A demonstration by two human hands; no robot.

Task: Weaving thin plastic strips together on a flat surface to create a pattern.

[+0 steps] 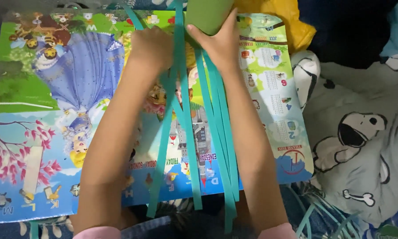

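Nearest, at the table's (26, 88) front edge, the loose ends of the long teal paper strips (188, 132) hang past the colourful, cartoon-printed top, fanning out between two forearms. The strips run up the middle of the table to its far edge, where both hands meet. They look light, thin and floppy — easy to crease or tear — so a hold near the bunched far ends seems safest. The left hand (151, 46) is closed over the strips, fingers curled under and hidden. The right hand (221, 44) presses a green paper sheet (208, 15), fingers spread flat against it. That sheet is cut off by the frame's top; a yellow cloth (287, 22) lies beyond — whether the strips join the sheet, I cannot tell.
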